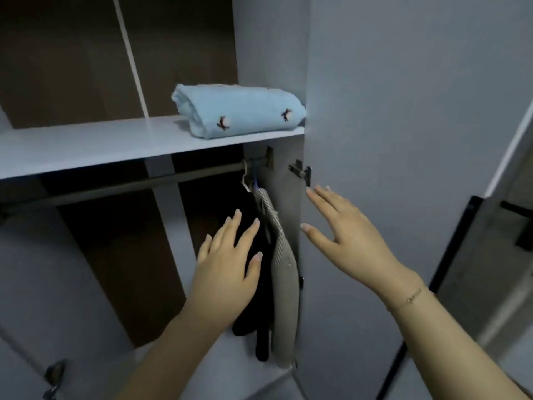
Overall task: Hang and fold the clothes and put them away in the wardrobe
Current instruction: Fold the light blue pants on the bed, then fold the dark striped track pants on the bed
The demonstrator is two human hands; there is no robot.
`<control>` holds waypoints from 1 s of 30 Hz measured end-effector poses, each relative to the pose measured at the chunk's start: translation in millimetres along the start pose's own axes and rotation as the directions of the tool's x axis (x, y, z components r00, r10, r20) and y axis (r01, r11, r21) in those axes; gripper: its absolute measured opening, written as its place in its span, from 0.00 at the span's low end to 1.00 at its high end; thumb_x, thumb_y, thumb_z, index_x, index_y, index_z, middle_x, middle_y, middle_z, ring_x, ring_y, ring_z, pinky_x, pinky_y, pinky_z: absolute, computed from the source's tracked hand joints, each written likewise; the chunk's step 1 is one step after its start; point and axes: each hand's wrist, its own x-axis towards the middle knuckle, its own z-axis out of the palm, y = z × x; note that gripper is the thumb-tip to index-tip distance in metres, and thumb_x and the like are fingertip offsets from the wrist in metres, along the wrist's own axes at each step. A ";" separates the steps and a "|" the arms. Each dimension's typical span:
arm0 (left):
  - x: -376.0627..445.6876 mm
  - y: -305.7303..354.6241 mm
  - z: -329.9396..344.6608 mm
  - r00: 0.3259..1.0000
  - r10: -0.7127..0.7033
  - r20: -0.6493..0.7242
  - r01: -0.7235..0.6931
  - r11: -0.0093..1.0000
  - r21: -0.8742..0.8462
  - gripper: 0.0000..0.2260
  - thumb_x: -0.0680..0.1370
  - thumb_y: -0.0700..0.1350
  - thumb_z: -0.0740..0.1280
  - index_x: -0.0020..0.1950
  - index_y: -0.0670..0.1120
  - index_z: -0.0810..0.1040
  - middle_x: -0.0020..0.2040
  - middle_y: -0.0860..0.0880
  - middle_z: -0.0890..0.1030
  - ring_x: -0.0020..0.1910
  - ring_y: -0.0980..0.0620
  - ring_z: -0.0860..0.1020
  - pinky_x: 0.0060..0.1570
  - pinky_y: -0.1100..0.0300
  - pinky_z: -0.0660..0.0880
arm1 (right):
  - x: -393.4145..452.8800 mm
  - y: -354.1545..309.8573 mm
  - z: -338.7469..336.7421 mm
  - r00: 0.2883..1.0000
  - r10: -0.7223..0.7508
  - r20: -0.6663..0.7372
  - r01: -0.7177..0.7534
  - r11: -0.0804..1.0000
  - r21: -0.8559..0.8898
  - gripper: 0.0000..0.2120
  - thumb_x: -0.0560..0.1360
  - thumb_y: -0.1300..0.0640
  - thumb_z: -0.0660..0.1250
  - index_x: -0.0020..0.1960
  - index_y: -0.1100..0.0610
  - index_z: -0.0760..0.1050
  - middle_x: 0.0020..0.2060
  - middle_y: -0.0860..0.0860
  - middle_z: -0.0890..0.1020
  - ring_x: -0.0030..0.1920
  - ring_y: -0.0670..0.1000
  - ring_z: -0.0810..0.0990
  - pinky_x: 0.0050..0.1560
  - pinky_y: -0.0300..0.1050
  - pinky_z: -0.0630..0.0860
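Note:
A folded light-blue cloth point(239, 111) with small dark embroidered marks lies on the wardrobe shelf point(86, 148), at its right end. Under the shelf a rail point(129, 186) carries two hangers at its far right. A black garment point(253, 284) and a beige herringbone garment point(284, 284) hang from them. My left hand point(227, 267) is spread flat in front of the black garment, fingers straight, holding nothing. My right hand point(343, 241) is open with fingers apart, in front of the inner face of the open right door point(403, 140), just below a hinge point(301, 171).
The wardrobe's back panel is brown with a white vertical strip. A left door hinge point(54, 376) shows at the lower left. To the right of the open door stands a dark-framed door with a black handle point(519, 223).

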 end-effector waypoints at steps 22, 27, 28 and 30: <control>-231.7 344.2 163.9 0.490 0.811 0.321 -0.684 0.586 -0.436 0.30 0.81 0.56 0.53 0.80 0.54 0.43 0.79 0.50 0.37 0.78 0.52 0.36 0.76 0.47 0.39 | -541.0 45.0 -129.1 0.420 0.889 -0.182 -0.857 0.322 -0.403 0.33 0.81 0.37 0.48 0.80 0.49 0.41 0.79 0.45 0.44 0.78 0.45 0.39 0.78 0.48 0.40; -295.4 472.4 198.1 0.266 0.920 0.289 -0.739 0.387 -0.551 0.30 0.82 0.55 0.54 0.79 0.56 0.41 0.79 0.52 0.35 0.77 0.54 0.34 0.76 0.46 0.39 | -673.4 53.3 -169.6 0.174 0.954 -0.244 -0.934 0.081 -0.349 0.33 0.81 0.37 0.46 0.79 0.48 0.40 0.79 0.44 0.42 0.78 0.45 0.39 0.78 0.48 0.41; -310.9 497.4 204.5 0.229 0.931 0.285 -0.742 0.357 -0.567 0.30 0.82 0.55 0.54 0.79 0.56 0.40 0.79 0.52 0.34 0.77 0.55 0.34 0.76 0.46 0.39 | -700.8 55.2 -176.7 0.122 0.960 -0.251 -0.944 0.034 -0.327 0.32 0.81 0.37 0.46 0.79 0.48 0.40 0.79 0.44 0.42 0.78 0.44 0.39 0.78 0.47 0.41; -341.2 547.2 217.9 0.167 0.945 0.280 -0.745 0.307 -0.592 0.30 0.82 0.54 0.54 0.79 0.56 0.41 0.79 0.53 0.35 0.76 0.55 0.33 0.75 0.48 0.38 | -753.8 60.7 -189.1 0.037 0.964 -0.263 -0.959 -0.040 -0.280 0.32 0.81 0.37 0.45 0.79 0.48 0.39 0.79 0.44 0.42 0.78 0.44 0.39 0.78 0.46 0.40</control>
